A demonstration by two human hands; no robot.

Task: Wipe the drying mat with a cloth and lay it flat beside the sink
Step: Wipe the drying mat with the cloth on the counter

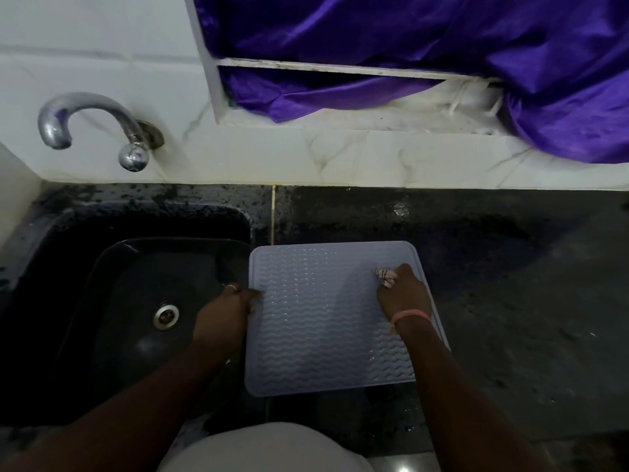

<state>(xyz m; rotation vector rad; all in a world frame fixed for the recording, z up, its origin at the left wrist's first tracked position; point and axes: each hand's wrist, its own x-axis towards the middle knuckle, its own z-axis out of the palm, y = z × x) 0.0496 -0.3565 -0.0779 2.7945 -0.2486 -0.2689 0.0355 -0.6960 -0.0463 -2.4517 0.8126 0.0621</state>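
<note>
Both hands busy: left hand (227,310) pinches the pale ribbed silicone drying mat (326,321) at its sink-side edge, right hand (403,292) clutches the small pink striped cloth (385,276); a hard wipe could slide it into the black sink (102,267).

Dim, murky lighting with a bright upper wall, soft blur, and wide-angle bending at the edges.

Grey ribbed mat (323,318) (flat) beside sink (153,267)

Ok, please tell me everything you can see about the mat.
The mat is pale grey-blue, rectangular with rounded corners, looks like soft rubber, and has wavy ridges inside a plain border. It lies flat on the dark counter right of the sink. The left hand pinches its left edge; the right hand presses a bunched pinkish cloth on it.
</note>
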